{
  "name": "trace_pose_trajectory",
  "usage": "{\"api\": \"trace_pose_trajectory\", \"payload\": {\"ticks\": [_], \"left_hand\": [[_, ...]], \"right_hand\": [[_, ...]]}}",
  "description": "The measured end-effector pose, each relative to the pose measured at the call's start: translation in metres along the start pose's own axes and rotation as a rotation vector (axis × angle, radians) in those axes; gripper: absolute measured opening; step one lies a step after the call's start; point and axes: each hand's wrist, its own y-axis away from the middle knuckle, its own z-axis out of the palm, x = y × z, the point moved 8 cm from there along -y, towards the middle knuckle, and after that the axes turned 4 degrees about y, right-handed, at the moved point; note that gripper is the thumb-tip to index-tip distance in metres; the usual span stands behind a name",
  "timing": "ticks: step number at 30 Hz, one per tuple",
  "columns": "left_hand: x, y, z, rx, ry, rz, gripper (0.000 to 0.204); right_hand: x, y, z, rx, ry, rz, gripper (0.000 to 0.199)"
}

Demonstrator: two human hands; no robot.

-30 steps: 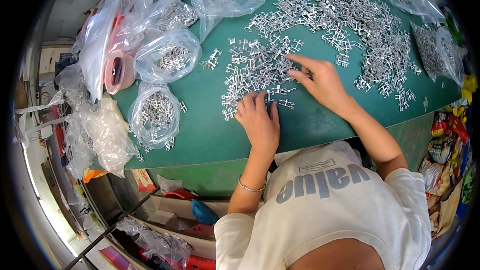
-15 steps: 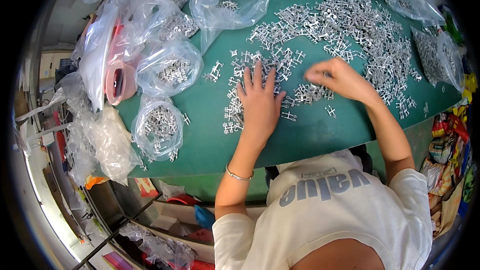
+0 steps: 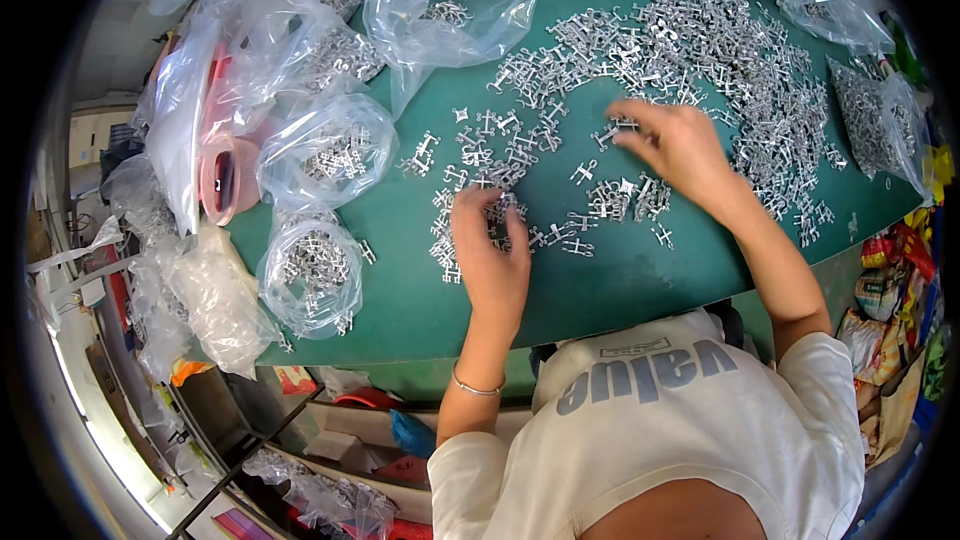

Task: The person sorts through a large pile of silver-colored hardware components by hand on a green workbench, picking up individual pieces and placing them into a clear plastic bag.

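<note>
Small silvery metal pieces with branching, hooked ends lie on a green table [image 3: 600, 280]. My left hand [image 3: 490, 255] is curled over the left-hand heap, its thumb and fingers bent round several metal pieces [image 3: 507, 208]. Part of that grip is hidden beneath the hand. To the right, my right hand [image 3: 680, 150] hovers with thumb and forefinger apart. A few pieces [image 3: 605, 135] are close to its fingertips, and none is plainly held. A small cluster [image 3: 630, 198] rests just below this hand.
A large spread of the same pieces [image 3: 770, 90] covers the far right. Clear plastic bags [image 3: 325, 145] holding pieces line the left, beside a pink container [image 3: 222, 190]. Another filled bag [image 3: 875, 120] stands at the right edge. The table's near edge runs close to my body.
My left hand has drawn nearer and slightly left, from lying spread to curled. My right hand's thumb and forefinger have parted, and loose pieces now lie below and left of it.
</note>
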Motion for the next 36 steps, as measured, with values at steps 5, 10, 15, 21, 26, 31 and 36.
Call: {"api": "trace_pose_trajectory", "payload": {"ticks": [5,10,15,21,26,31,36], "left_hand": [[-0.001,0.002,-0.009,0.026,-0.026,-0.038,0.026],[0.022,0.010,0.000,-0.236,-0.142,0.231,0.031],[0.028,0.017,0.014,-0.311,0.040,0.232,0.030],[0.017,-0.037,0.019,-0.193,-0.247,0.213,0.031],[-0.002,-0.039,0.031,-0.283,-0.330,0.140,0.036],[0.002,-0.040,0.015,-0.201,-0.238,0.104,0.035],[-0.007,-0.040,0.015,-0.221,-0.225,0.083,0.038]], "right_hand": [[-0.034,0.005,0.042,-0.270,0.198,-0.300,0.012],[-0.010,0.000,0.032,-0.220,0.000,-0.223,0.012],[0.000,-0.002,0.028,-0.286,-0.386,-0.015,0.011],[-0.006,-0.001,0.029,-0.514,-1.815,0.112,0.015],[0.006,-0.012,0.042,-0.384,-1.620,0.435,0.018],[-0.003,-0.048,0.025,-0.018,-0.499,0.047,0.021],[-0.021,-0.059,0.049,-0.080,0.315,-0.109,0.028]]}}
